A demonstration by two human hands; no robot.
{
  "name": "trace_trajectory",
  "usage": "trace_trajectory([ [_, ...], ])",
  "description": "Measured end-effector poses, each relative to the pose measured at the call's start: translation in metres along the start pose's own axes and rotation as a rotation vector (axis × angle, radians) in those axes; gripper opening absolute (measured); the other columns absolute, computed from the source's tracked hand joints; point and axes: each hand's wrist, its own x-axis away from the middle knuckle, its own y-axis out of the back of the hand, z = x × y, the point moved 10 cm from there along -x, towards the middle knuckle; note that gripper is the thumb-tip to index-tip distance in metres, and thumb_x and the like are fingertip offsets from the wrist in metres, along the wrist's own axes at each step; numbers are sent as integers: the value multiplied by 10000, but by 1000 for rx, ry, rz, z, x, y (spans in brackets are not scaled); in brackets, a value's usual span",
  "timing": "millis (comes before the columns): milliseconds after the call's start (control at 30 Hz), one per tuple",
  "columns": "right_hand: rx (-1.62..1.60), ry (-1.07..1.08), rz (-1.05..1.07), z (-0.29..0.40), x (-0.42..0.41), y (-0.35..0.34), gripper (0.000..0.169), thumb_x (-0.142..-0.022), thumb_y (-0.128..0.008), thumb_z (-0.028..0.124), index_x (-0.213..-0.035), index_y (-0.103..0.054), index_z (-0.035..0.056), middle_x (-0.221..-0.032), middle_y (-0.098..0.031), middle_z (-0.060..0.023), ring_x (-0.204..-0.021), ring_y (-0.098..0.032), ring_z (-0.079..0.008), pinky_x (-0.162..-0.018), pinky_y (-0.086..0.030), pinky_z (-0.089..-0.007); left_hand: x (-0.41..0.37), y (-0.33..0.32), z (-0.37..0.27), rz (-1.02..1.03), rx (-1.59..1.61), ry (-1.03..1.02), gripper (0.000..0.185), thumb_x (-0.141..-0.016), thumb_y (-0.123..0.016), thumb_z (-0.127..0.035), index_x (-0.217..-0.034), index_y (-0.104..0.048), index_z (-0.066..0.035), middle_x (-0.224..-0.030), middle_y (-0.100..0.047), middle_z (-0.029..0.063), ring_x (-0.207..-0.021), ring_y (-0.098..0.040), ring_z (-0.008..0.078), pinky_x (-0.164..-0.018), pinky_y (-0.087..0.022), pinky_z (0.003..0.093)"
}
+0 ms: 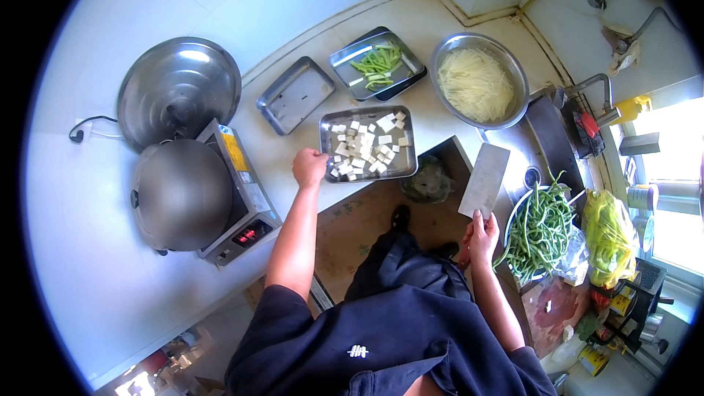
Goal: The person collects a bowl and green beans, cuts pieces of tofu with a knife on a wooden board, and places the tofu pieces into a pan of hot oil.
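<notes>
My left hand (pixel 309 167) grips the left rim of a rectangular metal tray (pixel 368 176), which holds white tofu cubes (pixel 360 146) and partly overhangs the counter's front edge. In my right hand (pixel 480 236) is a cleaver (pixel 485 179), its broad blade pointing away from me, above the edge by the sink. Behind the tofu tray, a second metal tray (pixel 344 66) holds cut green vegetable pieces (pixel 379 63). To its left lies a metal tray (pixel 297 96) with only a few dark specks. A steel bowl (pixel 521 88) of pale thin shreds (pixel 476 82) stands at the back right.
At left, a covered wok (pixel 184 195) sits on an electric cooker (pixel 256 231), a large metal lid (pixel 181 88) behind it. On the right are the sink (pixel 511 159), a bowl of long green beans (pixel 542 231), a yellow plastic bag (pixel 608 236) and a stained cutting board (pixel 550 313).
</notes>
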Motion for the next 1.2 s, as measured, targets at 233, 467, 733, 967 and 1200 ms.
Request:
trace_trajectory([
  [233, -2, 24, 5, 5, -4, 3, 225, -1129, -651, 249, -992, -605, 75, -628, -533, 4, -498, -506, -106, -472, -409, -275, 57, 10, -91, -150, -78, -469, 213, -978, -672, -226, -939, -563, -47, -751, -699, 226, -735, -698, 486, -661, -530, 594],
  [467, 19, 39, -37, 4, -2, 20, 249, -1129, -654, 256, -972, -583, 76, -624, -537, 0, -484, -496, -108, -456, -386, -285, 75, 15, -59, -126, 266, -484, 228, -1063, -604, -164, -947, -460, -30, -697, -566, 214, -647, -593, 423, -612, -441, 538],
  [733, 7, 81, -55, 24, -7, 21, 239, -1131, -652, 262, -996, -586, 76, -614, -528, 4, -464, -481, -99, -431, -370, -271, 128, 82, 81, -430, 404, -151, 222, -1083, -556, -147, -951, -437, -12, -779, -417, 96, -745, -426, 213, -707, -431, 421],
  [967, -1, 105, -18, 38, -11, 13, 214, -1133, -647, 258, -1044, -618, 66, -631, -544, 4, -482, -497, -98, -458, -384, -264, 149, 67, 157, -502, 356, 101, 226, -1081, -507, -184, -1051, -480, 39, -924, -630, 302, -861, -616, 480, -825, -469, 569],
  [1200, 5, 116, -25, 42, -12, 20, 225, -1133, -646, 256, -1025, -615, 61, -632, -553, -2, -493, -505, -101, -470, -391, -271, 138, -12, 184, -501, 590, 309, 286, -1097, -474, -215, -1121, -458, 69, -1070, -655, 310, -858, -717, 424, -699, -631, 451],
])
